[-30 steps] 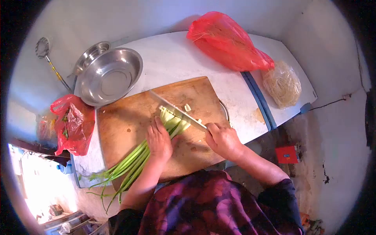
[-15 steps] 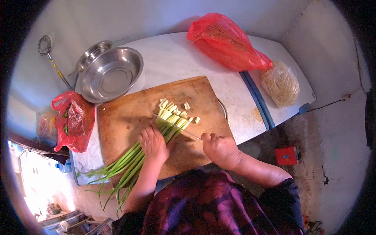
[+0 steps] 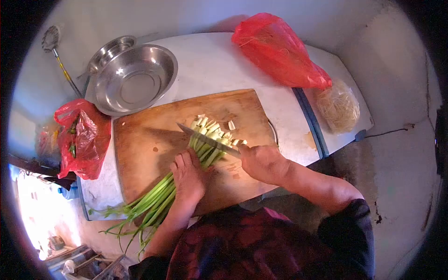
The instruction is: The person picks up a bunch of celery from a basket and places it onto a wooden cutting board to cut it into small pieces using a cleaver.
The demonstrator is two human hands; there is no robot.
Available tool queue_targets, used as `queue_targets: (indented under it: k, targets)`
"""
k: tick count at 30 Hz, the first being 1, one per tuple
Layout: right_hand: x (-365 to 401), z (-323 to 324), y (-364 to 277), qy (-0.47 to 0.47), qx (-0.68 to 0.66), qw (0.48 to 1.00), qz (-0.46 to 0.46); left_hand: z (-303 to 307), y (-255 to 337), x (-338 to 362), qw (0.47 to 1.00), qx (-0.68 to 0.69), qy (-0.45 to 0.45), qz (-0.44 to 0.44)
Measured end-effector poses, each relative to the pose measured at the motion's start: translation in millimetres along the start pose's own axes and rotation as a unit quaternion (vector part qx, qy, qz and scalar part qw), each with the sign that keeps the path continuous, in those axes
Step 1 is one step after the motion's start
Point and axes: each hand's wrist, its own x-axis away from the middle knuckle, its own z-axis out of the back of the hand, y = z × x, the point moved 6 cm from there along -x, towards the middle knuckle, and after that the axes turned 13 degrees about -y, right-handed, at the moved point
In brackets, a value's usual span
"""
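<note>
A bunch of long green celery stalks (image 3: 156, 191) lies slantwise across the wooden cutting board (image 3: 140, 158), its leafy ends hanging past the near left edge. My left hand (image 3: 189, 177) is closed over the bunch, its fingers curled just short of the blade. In my right hand (image 3: 263, 163) is the handle of a kitchen knife (image 3: 210, 141). The blade lies across the stalks, its tip pointing up and left. Pale cut celery pieces (image 3: 217, 130) sit in a loose row on the far side of the blade, and one piece (image 3: 231, 125) lies apart.
Two metal bowls, a large one (image 3: 135, 86) and a smaller one (image 3: 111, 52), stand behind the board. Red plastic bags lie at left (image 3: 88, 144) and back right (image 3: 282, 53). Beside the latter is a clear bag of pale strands (image 3: 340, 109). A skimmer (image 3: 63, 65) leans at the wall.
The knife blade now shows its broad side more and has moved slightly over the stalks. My left hand stays on the bunch. The whole view has shifted a little.
</note>
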Motion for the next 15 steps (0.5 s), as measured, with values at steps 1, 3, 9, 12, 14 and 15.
queue_targets:
  k: [1,3,9,12,14,15]
  targets:
    - [-5.1,-6.3,0.9,0.006,-0.001,1.0,-0.001,0.2,0.6,0.4,1.0,-0.015,0.006,-0.007]
    - [-10.2,-7.9,-2.2,0.024,0.007,1.0,-0.008,1.1,3.8,-0.5,0.999,-0.042,0.025,-0.018]
    - [-11.1,-27.1,3.0,0.111,-0.029,0.993,-0.001,-2.7,4.1,2.8,0.992,-0.091,0.071,-0.049]
    - [7.8,-22.7,16.3,0.172,-0.076,0.982,0.013,-4.1,6.1,-16.1,0.991,-0.11,0.026,-0.065]
    - [17.5,-28.2,25.3,0.165,-0.097,0.981,-0.028,-10.0,3.3,-24.7,0.99,-0.112,0.003,-0.082]
    - [22.9,-27.3,26.8,0.167,-0.094,0.981,-0.029,-11.9,2.9,-29.9,0.99,-0.107,0.012,-0.095]
